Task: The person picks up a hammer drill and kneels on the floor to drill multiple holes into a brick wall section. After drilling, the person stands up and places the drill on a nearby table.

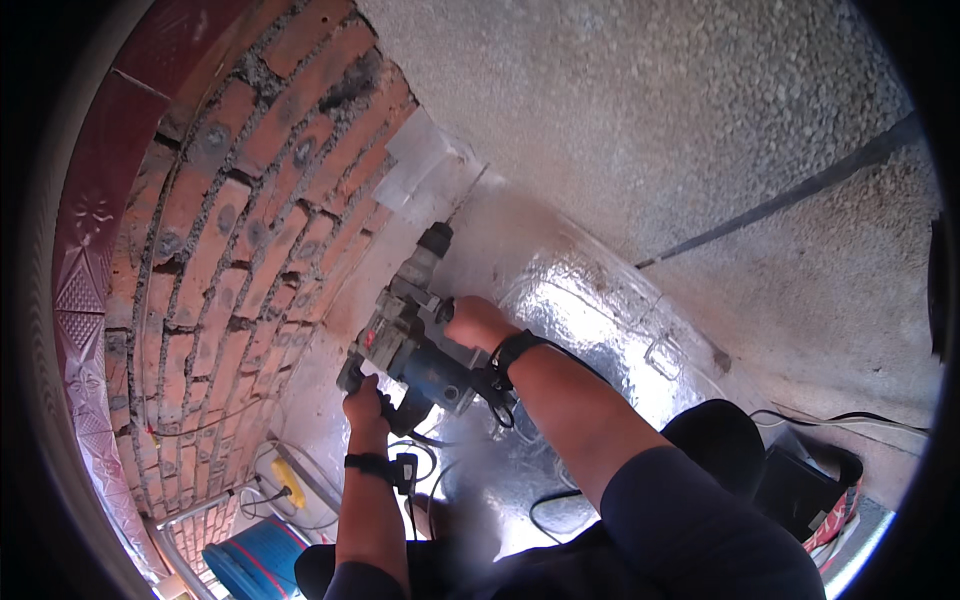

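Observation:
A rotary hammer drill [402, 338], dusty grey with a dark blue motor housing, is held in both my hands in the middle of the view. My left hand [365, 402] is closed around its rear handle. The fingers of my right hand [478, 325] wrap round the side handle near the front. From the black chuck [437, 238] a thin bit [464, 200] points up and right toward the corner where the walls and the silvery sheet meet. Whether its tip touches the surface I cannot tell. The power cord hangs below the drill.
On the left rises a red brick wall [230, 215] with rough mortar. A pebbled wall [640, 110] fills the upper right. Shiny foil-like sheeting [560, 290] covers the surface below. A blue bucket [255, 558], a yellow object [288, 482], loose cables and a dark box [795, 492] lie near the lower edge.

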`<state>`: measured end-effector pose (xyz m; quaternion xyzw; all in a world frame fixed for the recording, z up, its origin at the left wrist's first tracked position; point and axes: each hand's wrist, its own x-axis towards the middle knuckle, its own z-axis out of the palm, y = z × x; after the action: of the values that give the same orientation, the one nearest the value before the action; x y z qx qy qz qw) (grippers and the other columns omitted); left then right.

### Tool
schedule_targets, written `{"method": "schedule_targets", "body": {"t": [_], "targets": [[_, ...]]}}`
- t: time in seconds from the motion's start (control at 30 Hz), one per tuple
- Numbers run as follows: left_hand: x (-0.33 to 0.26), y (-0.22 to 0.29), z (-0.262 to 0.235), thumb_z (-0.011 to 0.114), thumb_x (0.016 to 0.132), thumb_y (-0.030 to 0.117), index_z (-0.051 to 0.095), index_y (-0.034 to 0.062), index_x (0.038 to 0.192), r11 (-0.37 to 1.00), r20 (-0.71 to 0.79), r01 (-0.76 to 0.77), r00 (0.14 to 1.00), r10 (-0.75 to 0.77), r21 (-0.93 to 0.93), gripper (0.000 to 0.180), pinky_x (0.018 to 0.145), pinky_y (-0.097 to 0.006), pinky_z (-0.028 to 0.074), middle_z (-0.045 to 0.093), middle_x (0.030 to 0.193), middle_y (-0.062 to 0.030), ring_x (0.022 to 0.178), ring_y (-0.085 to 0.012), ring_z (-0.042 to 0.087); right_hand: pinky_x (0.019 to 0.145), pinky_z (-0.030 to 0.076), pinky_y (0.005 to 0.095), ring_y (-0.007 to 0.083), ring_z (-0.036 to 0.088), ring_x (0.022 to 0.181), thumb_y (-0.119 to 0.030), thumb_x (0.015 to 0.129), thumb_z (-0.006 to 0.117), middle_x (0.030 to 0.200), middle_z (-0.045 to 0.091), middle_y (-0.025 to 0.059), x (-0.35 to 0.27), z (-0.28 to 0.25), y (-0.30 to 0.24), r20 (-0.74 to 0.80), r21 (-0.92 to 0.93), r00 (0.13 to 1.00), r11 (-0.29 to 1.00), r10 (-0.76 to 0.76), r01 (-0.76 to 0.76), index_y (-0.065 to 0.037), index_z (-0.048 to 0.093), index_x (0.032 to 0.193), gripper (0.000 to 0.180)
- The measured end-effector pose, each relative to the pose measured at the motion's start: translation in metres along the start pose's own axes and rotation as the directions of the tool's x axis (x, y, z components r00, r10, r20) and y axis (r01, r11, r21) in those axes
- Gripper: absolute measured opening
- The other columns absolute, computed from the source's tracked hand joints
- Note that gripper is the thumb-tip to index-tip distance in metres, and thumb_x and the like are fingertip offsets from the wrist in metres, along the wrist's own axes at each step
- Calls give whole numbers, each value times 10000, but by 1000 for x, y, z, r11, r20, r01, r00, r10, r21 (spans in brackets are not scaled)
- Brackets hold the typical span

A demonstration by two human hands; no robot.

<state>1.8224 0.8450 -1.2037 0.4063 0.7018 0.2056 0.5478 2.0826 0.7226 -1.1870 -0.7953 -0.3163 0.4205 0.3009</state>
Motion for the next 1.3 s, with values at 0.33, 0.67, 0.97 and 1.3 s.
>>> {"method": "schedule_targets", "body": {"t": [0.33, 0.67, 0.97, 1.3], "targets": [[4, 18, 15, 684, 775, 136, 550, 8, 801, 999, 17, -30, 999, 31, -44, 188, 471, -331, 454, 520, 653, -53, 501, -188, 541, 695, 510, 449, 374, 654, 763, -172, 672, 593, 740, 652, 218, 10, 10, 6, -141, 32, 988, 997, -64, 69, 18, 650, 711, 202], [-19, 17, 14, 691, 773, 130, 535, 30, 752, 998, 61, -35, 997, 38, -56, 187, 425, -312, 418, 511, 617, -40, 470, -155, 516, 744, 504, 469, 414, 631, 853, -223, 740, 565, 857, 651, 250, 0, 9, 12, -210, -16, 967, 989, -145, 145, 6, 687, 808, 268], [1, 21, 25, 692, 776, 130, 555, 27, 796, 996, 51, -41, 998, 45, -84, 173, 442, -322, 438, 519, 628, -44, 470, -176, 526, 765, 498, 480, 416, 624, 872, -244, 745, 565, 853, 652, 241, 2, -16, 2, -43, 50, 999, 999, -13, 15, -13, 690, 800, 269], [-13, 40, 24, 698, 784, 122, 553, 23, 782, 994, 57, -55, 997, 60, -97, 175, 428, -319, 419, 515, 636, -40, 462, -175, 515, 816, 491, 463, 406, 618, 930, -201, 755, 557, 937, 647, 252, -3, -43, -29, 2, 3, 1000, 1000, 7, -7, -3, 681, 904, 278]]}}
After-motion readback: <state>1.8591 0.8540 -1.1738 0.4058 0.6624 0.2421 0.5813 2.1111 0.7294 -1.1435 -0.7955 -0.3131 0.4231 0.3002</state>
